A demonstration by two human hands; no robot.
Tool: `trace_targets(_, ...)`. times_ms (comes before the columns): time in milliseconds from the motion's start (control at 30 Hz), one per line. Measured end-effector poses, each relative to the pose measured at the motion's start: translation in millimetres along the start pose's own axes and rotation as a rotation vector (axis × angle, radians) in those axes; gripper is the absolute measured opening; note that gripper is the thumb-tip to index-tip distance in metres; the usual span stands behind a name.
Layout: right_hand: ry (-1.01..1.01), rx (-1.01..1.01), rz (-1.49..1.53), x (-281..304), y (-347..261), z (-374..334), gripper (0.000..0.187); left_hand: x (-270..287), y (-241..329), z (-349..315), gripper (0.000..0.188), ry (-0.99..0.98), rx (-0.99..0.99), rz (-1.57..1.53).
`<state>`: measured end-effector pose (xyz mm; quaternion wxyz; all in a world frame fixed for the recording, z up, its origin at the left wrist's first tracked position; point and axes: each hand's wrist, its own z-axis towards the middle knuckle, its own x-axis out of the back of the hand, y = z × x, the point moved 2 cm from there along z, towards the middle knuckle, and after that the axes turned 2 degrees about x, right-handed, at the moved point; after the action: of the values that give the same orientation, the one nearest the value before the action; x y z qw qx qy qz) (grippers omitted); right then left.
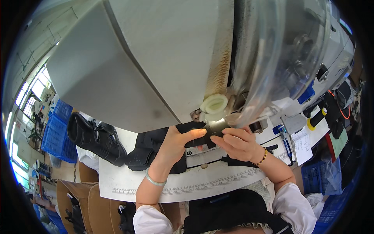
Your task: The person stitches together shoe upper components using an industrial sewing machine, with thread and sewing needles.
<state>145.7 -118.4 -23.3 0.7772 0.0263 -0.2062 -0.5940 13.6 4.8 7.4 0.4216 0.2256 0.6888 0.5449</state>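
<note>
A dark, smooth leather-like piece [213, 130] lies below the head of a white sewing machine [175, 50], lit by a small lamp. My left hand [173, 144] grips its left side, thumb on top and the other fingers mostly hidden beneath. From the right, my right hand [239, 144] pinches the near edge with bent fingers. The needle area is largely hidden behind the machine head and a pale green round part [214, 103]. Left of my left hand, folded black pieces [143, 154] rest on the white table [156, 192].
A black lace-up boot [99, 140] lies at the table's left. Blue snips [286, 146], a paper with handwriting [301, 144] and a black-and-yellow thread spool [317, 118] are on the right. Blue crates [60, 130] and cardboard boxes [72, 195] stand around. A clear shield [272, 58] hangs above.
</note>
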Motion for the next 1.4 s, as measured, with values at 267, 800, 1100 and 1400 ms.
trace_targets(267,-0.057,-0.11,0.051,-4.3,6.0,-0.3,0.03,5.2,-3.9,5.1,0.017,0.069,0.012,-0.004)
trace_targets(800,-0.159,-0.355,0.248,-4.5,5.6,11.5,0.028,9.9,-5.7,9.4,0.014,0.107,0.087,-0.011)
trace_targets(1100,-0.1,-0.29,0.276,-7.9,6.3,8.6,0.03,23.5,-5.5,13.8,0.022,0.042,0.11,-0.025)
trace_targets(1400,-0.089,-0.25,0.158,-4.2,0.3,13.9,0.041,22.2,0.3,20.5,0.02,-0.013,0.148,0.033)
